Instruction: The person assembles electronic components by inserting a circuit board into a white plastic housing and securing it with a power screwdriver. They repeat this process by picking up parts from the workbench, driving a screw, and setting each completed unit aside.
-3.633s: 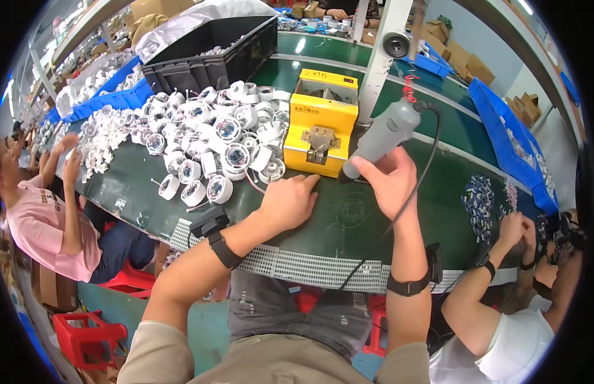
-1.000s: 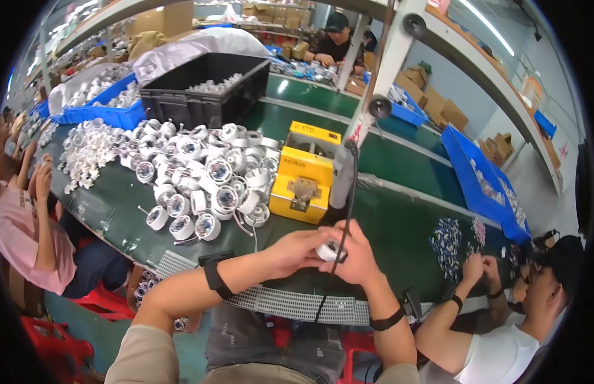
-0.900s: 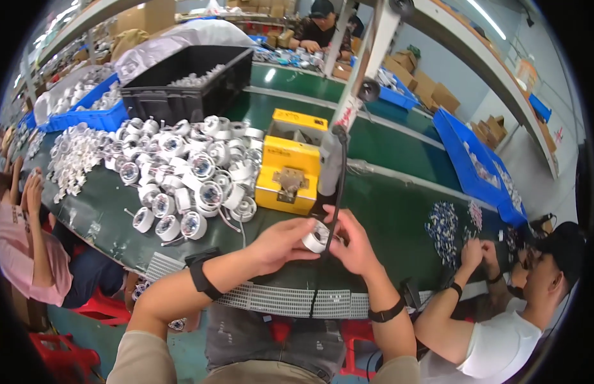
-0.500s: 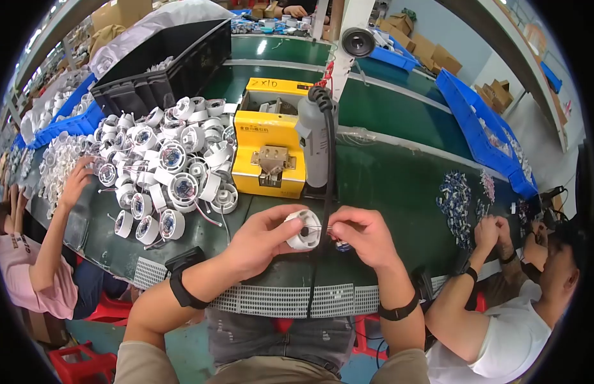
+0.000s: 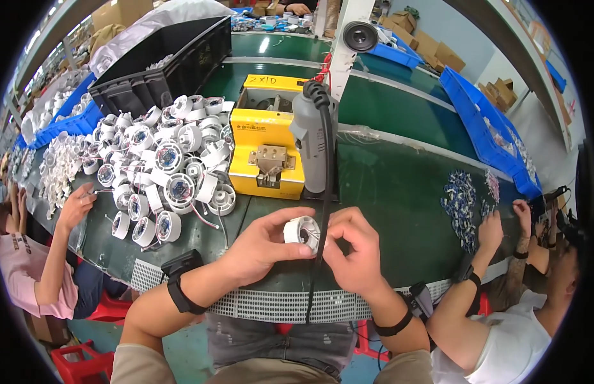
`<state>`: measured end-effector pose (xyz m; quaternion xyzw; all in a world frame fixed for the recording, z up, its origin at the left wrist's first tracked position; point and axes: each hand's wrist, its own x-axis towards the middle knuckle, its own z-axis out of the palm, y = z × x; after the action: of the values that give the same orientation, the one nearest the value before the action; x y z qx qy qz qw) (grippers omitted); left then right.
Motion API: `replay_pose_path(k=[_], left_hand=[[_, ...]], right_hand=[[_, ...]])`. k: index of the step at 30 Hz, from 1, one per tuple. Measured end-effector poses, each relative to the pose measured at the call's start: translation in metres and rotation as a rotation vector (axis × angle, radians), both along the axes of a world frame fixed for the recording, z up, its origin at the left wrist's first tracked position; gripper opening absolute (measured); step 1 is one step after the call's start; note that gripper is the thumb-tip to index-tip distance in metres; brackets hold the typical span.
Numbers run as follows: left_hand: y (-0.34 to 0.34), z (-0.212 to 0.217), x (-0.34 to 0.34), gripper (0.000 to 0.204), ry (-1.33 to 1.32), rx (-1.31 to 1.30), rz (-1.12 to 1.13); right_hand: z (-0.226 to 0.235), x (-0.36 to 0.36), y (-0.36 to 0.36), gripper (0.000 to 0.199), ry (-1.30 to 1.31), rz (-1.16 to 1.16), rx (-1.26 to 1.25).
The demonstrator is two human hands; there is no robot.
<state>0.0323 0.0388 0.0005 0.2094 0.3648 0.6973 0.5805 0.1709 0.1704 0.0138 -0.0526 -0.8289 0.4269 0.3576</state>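
Observation:
In my left hand point(image 5: 261, 248) is a small white round plastic housing point(image 5: 294, 233), gripped between thumb and fingers with its open hollow side turned to the right. Thin wires show inside the hollow. My right hand point(image 5: 356, 251) is beside the housing's right side, thumb and forefinger pinched together; what they hold, if anything, is hidden. A black cable point(image 5: 327, 173) hangs down between the fingers of my right hand and the housing, passing in front of them. Beyond my hands stands a yellow machine point(image 5: 266, 153) with a grey handheld tool point(image 5: 313, 144) upright at its right.
Many similar white housings point(image 5: 169, 157) are heaped on the green table point(image 5: 399, 211) at left, before a black crate point(image 5: 162, 70). Small blue parts point(image 5: 459, 208) lie at right near a blue tray point(image 5: 479, 128). Co-workers sit on both sides, their hands over the table.
The housing has turned in my left hand, its hollow now facing right. My right hand's fingers have curled in closer; the small blue part below them no longer shows. The left co-worker's hand moved nearer.

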Motion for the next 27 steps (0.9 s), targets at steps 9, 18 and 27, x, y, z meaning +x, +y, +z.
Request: replay_pose_path(k=[9,18,27], left_hand=[[0.0,-0.005,0.004,0.046,0.008,0.122,0.032],[0.003,-0.006,0.005,0.038,-0.044,0.114,0.236],[-0.003,0.001,0.003,0.035,-0.015,0.094,0.267]], right_hand=[[-0.015,-0.004,-0.002,0.006,-0.122,-0.033,-0.391],[0.002,0.005,0.012,0.022,0.014,-0.261,0.484],[0.006,0.007,0.008,0.013,0.058,-0.06,-0.06]])
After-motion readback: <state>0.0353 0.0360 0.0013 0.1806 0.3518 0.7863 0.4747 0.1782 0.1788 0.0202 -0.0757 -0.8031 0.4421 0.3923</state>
